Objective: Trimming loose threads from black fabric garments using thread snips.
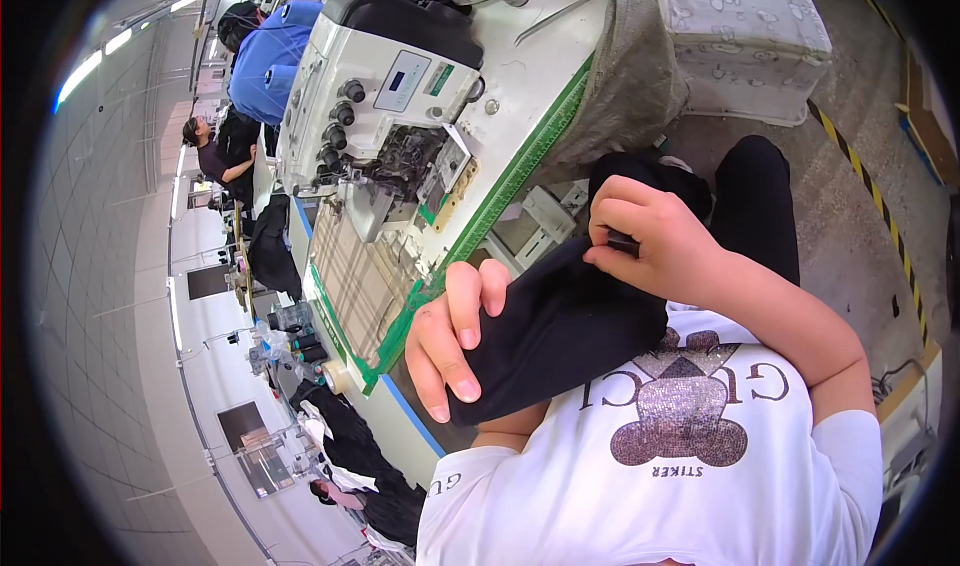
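Observation:
A piece of black cloth (560,326) is stretched between my hands, above my lap and close to my white shirt. My left hand (450,336) holds its left end, with the fingers bent over the front of the fabric; the thumb is hidden. At the cloth's upper right edge, my right hand (650,241) pinches the fabric between thumb and curled fingers. Beyond my hands stands a white overlock sewing machine (375,81) with dark dials and a small display. Its needle area (410,161) is apart from the cloth.
Metal tweezers (555,18) lie on the white machine table (530,66), whose edge carries a green measuring tape (520,176). A grey sack (630,81) hangs beside it. A covered box (740,36) stands at the upper right. Other people (265,61) are at the far left.

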A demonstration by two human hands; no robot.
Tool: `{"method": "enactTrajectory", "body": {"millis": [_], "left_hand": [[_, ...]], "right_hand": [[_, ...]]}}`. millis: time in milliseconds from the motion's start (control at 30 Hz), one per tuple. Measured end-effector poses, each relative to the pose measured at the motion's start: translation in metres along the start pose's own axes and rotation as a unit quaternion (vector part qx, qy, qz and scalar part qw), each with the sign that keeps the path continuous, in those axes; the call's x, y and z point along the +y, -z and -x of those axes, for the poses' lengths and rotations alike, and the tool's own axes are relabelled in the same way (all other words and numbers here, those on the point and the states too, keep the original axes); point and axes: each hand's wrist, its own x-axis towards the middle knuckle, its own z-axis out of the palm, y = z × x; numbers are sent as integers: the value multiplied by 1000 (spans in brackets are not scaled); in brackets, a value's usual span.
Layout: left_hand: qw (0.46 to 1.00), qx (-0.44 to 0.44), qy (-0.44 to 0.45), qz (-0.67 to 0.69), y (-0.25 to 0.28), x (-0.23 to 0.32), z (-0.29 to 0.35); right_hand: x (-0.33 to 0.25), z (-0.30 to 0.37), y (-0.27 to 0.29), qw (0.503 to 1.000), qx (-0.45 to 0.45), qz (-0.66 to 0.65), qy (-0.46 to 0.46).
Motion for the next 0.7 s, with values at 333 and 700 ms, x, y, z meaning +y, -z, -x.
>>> {"method": "enactTrajectory", "body": {"millis": [333,700], "left_hand": [[993,117,-7,16,-15,-6,-7],[990,66,-4,128,19,21,-8]], "right_hand": [[0,1,7,997,16,-54,-50],[41,52,62,673,32,-685,-277]]}}
